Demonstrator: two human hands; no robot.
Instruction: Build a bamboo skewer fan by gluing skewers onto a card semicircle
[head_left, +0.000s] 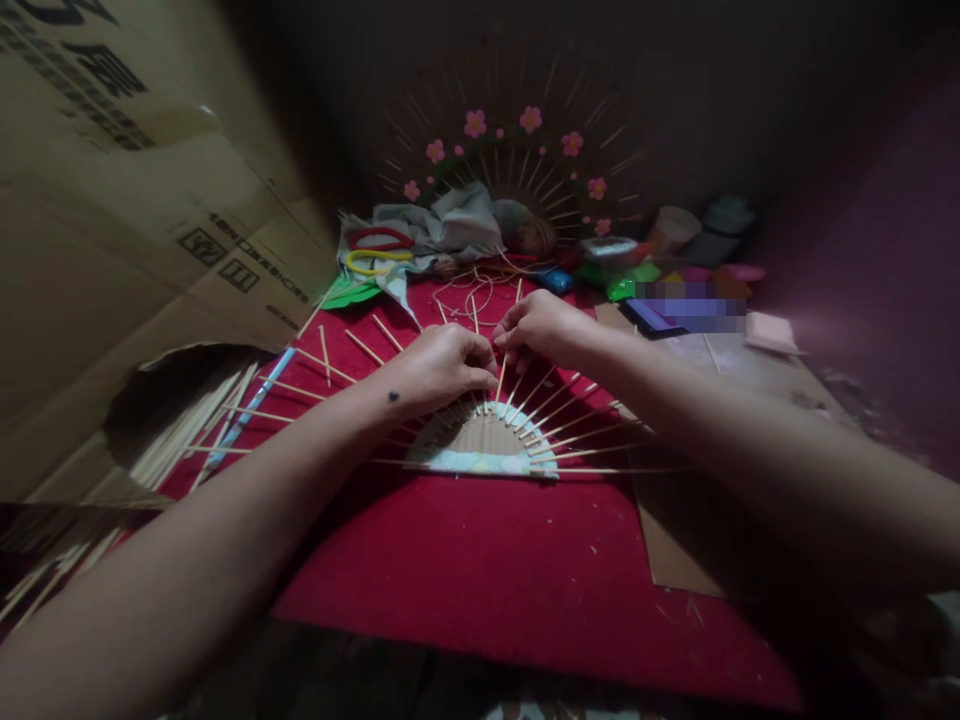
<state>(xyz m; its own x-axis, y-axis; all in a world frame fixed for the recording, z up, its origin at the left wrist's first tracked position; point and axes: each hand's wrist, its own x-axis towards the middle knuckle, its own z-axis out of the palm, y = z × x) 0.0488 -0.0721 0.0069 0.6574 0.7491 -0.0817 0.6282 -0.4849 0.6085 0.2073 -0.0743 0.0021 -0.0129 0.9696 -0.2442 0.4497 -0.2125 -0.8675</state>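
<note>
Pinching a stick [501, 381] between thumb and fingers of the right hand [541, 325], with the top tilted toward 1 o'clock and the lower end at the curved rim of a fan [480, 437]. Holding the left hand [444, 362] just beside, on the 9 o'clock side of the stick, with thumb and fingers curled near each other; cannot tell whether clamped on anything. Has both hands close together at the fan's 12 o'clock, well apart at the forearms. Has the fan lying on a red cover [450, 545], straight edge toward 6 o'clock, with more sticks [365, 348] spread round the curve from 9 to 3 o'clock. Shows string [491, 290] toward 12 o'clock and, farther back, a flowered fan [531, 120]. Shows scissors [382, 255] at 11 o'clock, a box [150, 230] at 10, and loose sticks [169, 435] at 9, visible through a hole in the box. Shows a phone [675, 320] and a cup [673, 230] between 1 and 2 o'clock, and cardboard [675, 545] at 3.
</note>
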